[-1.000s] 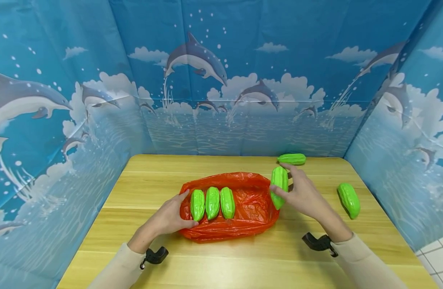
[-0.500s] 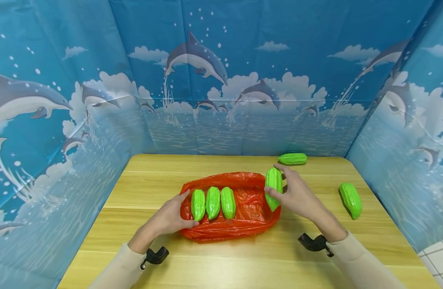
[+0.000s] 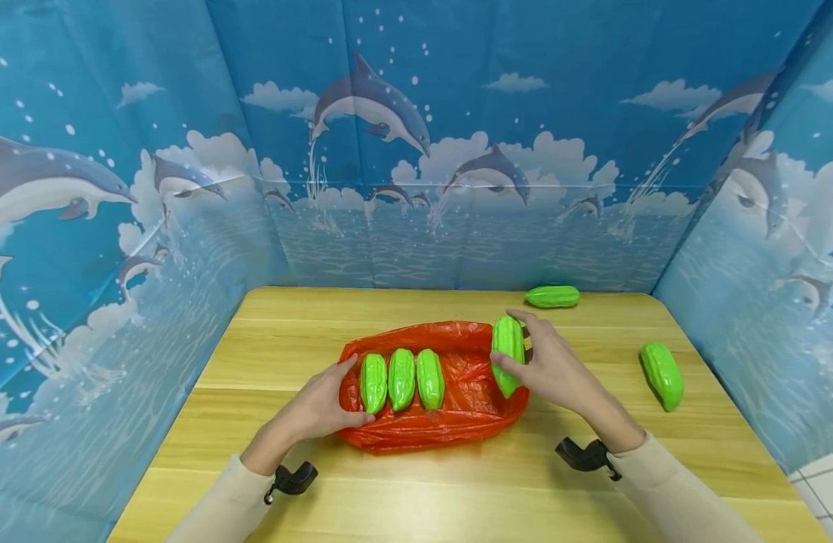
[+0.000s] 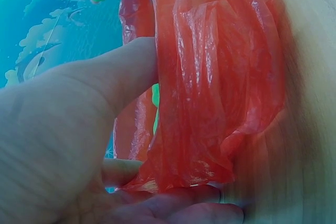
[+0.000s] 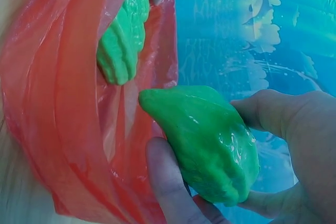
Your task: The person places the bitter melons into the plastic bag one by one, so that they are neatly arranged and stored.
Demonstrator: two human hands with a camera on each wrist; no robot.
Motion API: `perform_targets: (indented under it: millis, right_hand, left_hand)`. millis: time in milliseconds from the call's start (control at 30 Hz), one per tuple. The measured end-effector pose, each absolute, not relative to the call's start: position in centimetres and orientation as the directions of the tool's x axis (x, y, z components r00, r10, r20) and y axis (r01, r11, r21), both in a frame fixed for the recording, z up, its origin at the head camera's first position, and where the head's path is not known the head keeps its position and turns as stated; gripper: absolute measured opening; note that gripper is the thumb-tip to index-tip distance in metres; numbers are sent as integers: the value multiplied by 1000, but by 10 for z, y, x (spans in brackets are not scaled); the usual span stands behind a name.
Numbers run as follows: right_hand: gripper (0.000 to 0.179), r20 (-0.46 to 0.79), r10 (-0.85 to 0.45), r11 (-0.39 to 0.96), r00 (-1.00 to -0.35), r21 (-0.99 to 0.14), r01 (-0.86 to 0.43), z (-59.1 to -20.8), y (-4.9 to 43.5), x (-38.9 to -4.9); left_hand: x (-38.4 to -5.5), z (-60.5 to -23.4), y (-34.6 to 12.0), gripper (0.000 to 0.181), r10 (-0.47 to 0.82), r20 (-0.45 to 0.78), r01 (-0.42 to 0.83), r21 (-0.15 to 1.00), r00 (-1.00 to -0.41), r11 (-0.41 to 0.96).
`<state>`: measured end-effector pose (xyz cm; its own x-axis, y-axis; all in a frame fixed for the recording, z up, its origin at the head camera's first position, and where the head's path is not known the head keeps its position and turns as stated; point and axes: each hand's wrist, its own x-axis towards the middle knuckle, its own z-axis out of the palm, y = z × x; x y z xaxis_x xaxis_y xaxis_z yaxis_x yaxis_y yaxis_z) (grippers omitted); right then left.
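Note:
My right hand [image 3: 552,366] holds a glossy green ribbed gourd [image 3: 507,356] over the right end of a red plastic bag [image 3: 450,434]. In the right wrist view, the fingers and thumb grip this gourd [image 5: 205,140] on either side, its narrow tip toward the bag's mouth. The bag lies wide-mouthed on the table, with three similar gourds [image 3: 401,378] side by side in its left half. My left hand [image 3: 318,403] is at the bag's left end, fingers spread. In the left wrist view, its thumb [image 4: 126,64] reaches inside the rim, while other fingers [image 4: 205,211] lie outside, under the plastic.
One more green gourd [image 3: 552,296] lies at the table's back edge, right of the bag. Another gourd [image 3: 662,375] lies near the right edge. Blue dolphin-print sheets [image 3: 416,226] surround the wooden table [image 3: 416,498] at the back and sides.
My right hand has moved left with its gourd, from the bag's right edge to over its mouth. The left hand and the gourds in the bag stay in place.

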<state>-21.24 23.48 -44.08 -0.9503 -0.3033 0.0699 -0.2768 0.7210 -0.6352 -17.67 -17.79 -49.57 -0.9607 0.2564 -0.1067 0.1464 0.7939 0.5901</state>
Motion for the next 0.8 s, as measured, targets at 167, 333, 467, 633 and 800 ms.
perform_targets:
  millis: [167, 333, 467, 633, 800]
  right_hand:
    - [93, 83, -310, 734, -947, -613, -294, -440, 230, -212]
    - [92, 83, -317, 737, -945, -605, -300, -441, 224, -212]
    - [90, 80, -327, 736, -942, -604, -307, -442, 219, -213]
    - [88, 82, -341, 735, -937, -598, -320, -444, 214, -214]
    - [88, 60, -357, 734, -932, -599, -320, -446, 209, -215]
  left_hand:
    - [-176, -494, -177, 121, 257, -105, 149, 587, -961, 796]
    - [-176, -495, -177, 121, 258, -102, 152, 587, -961, 795]
    - [-176, -495, -177, 121, 257, -104, 149, 588, -961, 795]
    - [-176, -495, -177, 121, 256, -108, 147, 586, -960, 797]
    - [-176, -495, -177, 120, 257, -113, 145, 584, -960, 799]
